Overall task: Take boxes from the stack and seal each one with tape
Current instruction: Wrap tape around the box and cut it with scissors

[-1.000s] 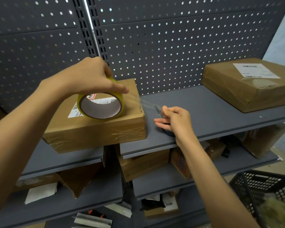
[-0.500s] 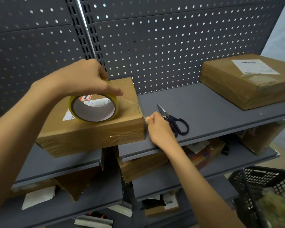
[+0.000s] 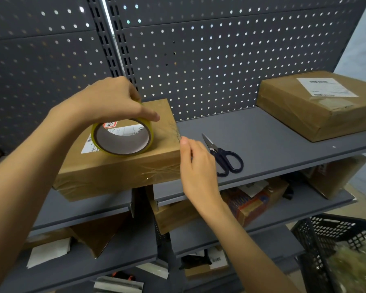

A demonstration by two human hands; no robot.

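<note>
The brown box (image 3: 123, 159) sat on the grey shelf (image 3: 262, 142). The left hand (image 3: 106, 102) gripped the yellow tape roll (image 3: 122, 136) above the box's top. The right hand (image 3: 195, 163), fingers loosely extended, touched the box's right edge, perhaps pressing tape. Scissors (image 3: 224, 155) lay just right of the box.

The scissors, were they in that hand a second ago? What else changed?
Yes, it seems so. A second ago the right hand was stretching out a strip of tape with the scissors hidden under it. It let them go on the shelf and moved left to the corner of the box, its fingers now relaxed. The left hand has kept its grip on the tape roll on top of the box.
</note>
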